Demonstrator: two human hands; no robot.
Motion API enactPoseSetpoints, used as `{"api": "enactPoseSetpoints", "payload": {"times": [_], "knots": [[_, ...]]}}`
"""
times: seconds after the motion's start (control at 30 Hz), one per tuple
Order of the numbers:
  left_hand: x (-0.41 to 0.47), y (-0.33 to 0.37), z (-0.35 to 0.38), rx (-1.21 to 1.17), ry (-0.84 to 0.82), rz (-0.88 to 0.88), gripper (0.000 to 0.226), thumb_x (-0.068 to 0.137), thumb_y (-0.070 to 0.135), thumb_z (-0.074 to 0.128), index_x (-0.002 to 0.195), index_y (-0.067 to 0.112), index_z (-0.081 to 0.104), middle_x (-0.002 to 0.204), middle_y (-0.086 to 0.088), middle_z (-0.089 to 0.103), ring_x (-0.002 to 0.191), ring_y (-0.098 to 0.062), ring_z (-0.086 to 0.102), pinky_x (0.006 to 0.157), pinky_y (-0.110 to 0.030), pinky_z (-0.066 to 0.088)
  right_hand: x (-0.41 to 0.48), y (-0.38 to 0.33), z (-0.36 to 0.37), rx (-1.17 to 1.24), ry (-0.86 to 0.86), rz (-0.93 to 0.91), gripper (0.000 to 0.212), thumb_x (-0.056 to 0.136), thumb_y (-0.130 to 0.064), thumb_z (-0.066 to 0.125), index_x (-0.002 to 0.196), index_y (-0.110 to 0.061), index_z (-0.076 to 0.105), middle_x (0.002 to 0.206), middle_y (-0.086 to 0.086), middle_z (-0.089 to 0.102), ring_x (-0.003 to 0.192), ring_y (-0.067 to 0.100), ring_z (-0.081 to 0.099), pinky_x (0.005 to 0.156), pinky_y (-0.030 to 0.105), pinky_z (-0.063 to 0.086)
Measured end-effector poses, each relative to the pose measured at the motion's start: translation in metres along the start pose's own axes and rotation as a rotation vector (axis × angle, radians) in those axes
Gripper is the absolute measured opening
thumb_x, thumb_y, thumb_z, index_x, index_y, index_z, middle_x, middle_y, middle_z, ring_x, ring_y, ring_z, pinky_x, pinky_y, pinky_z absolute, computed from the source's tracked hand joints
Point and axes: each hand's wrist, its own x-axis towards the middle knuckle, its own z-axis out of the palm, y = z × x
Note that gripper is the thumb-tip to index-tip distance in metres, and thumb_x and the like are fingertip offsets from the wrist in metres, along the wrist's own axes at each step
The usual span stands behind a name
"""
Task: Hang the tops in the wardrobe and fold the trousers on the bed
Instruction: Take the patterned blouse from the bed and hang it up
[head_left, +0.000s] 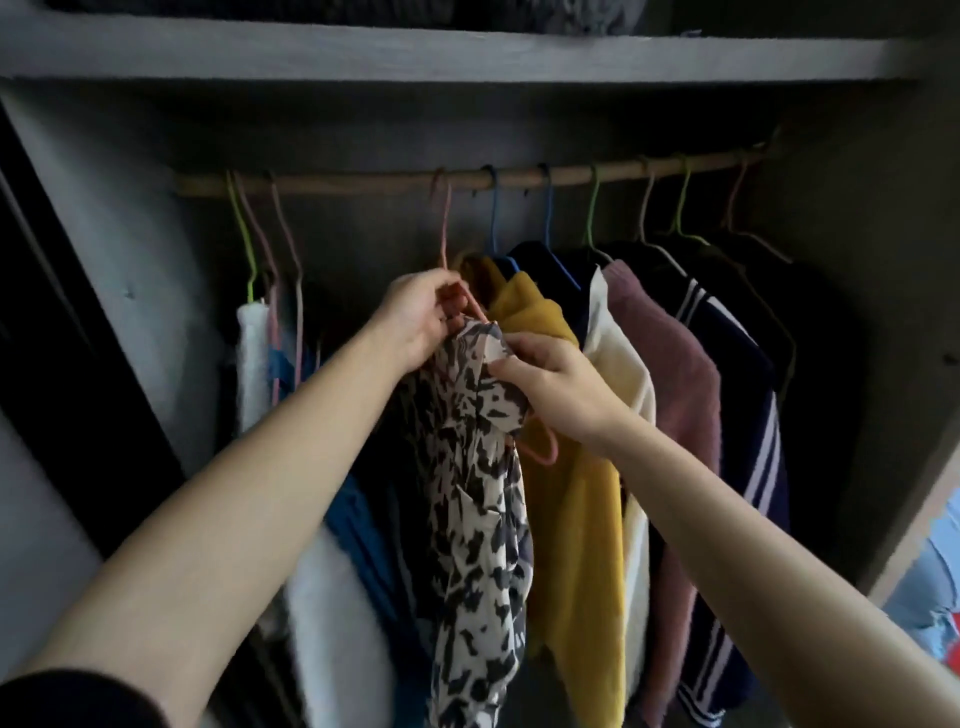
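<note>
A beige top with black blotches (475, 499) hangs down in front of the open wardrobe, partly on a pink wire hanger (444, 228) whose hook sits on the wooden rail (363, 182). My left hand (421, 317) grips the hanger's neck and the top's collar. My right hand (550, 382) pinches the top's shoulder fabric against the hanger's right arm; the hanger's lower pink corner (543, 452) pokes out below that hand.
On the rail to the right hang a mustard top (571, 493), a cream top (618, 364), a mauve top (675, 374) and a navy striped jacket (748, 415). White and blue garments (254, 364) hang left. A grey shelf (467, 52) runs above. Light blue bedding (935, 587) shows at right.
</note>
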Motion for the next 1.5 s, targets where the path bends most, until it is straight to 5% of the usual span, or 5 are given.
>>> {"api": "enactPoseSetpoints", "payload": {"times": [0.2, 0.47, 0.6, 0.8, 1.5], "knots": [[0.060, 0.022, 0.018, 0.021, 0.033, 0.051, 0.019, 0.096, 0.007, 0.050, 0.080, 0.007, 0.059, 0.059, -0.003, 0.059, 0.060, -0.017, 0.057, 0.061, -0.030, 0.047, 0.071, 0.020, -0.009, -0.051, 0.094, -0.102, 0.022, 0.092, -0.038, 0.055, 0.107, -0.030, 0.070, 0.091, 0.003, 0.075, 0.088, 0.020, 0.071, 0.086, 0.053, 0.055], [0.067, -0.027, 0.015, 0.212, 0.026, 0.086, 0.024, 0.102, 0.012, 0.047, 0.082, 0.011, 0.061, 0.060, 0.000, 0.061, 0.057, -0.014, 0.056, 0.052, -0.026, 0.048, 0.082, 0.072, -0.010, -0.189, 0.009, -0.110, 0.031, 0.100, -0.020, 0.054, 0.081, 0.003, 0.056, 0.062, 0.010, 0.055, 0.051, 0.014, 0.047, 0.052, 0.034, 0.041], [0.046, -0.036, 0.007, 0.569, 0.031, 0.198, 0.026, 0.105, 0.024, 0.043, 0.113, 0.018, 0.067, 0.091, 0.001, 0.069, 0.084, -0.015, 0.062, 0.072, -0.029, 0.050, 0.066, 0.072, -0.010, -0.158, 0.070, -0.108, 0.024, 0.104, -0.030, 0.053, 0.089, -0.014, 0.062, 0.061, 0.000, 0.055, 0.049, 0.007, 0.046, 0.051, 0.026, 0.037], [-0.047, -0.094, -0.045, 1.196, 0.063, 0.496, 0.049, 0.106, 0.043, 0.034, 0.145, 0.016, 0.047, 0.142, -0.008, 0.049, 0.131, -0.025, 0.043, 0.106, -0.035, 0.035, -0.009, 0.091, 0.008, -0.401, 0.351, -0.082, 0.059, 0.103, -0.047, 0.048, 0.155, -0.021, 0.033, 0.140, -0.005, 0.052, 0.124, 0.004, 0.049, 0.098, 0.012, 0.034], [-0.330, -0.326, 0.027, 1.355, -0.344, 0.200, 0.071, 0.093, 0.062, 0.031, 0.152, 0.023, 0.037, 0.158, -0.012, 0.033, 0.144, -0.033, 0.030, 0.110, -0.057, 0.032, -0.412, 0.201, -0.030, -0.975, 0.396, 0.640, 0.080, 0.094, -0.067, 0.031, 0.158, -0.019, 0.025, 0.166, 0.017, 0.014, 0.154, 0.033, 0.008, 0.123, 0.046, 0.013]]}}
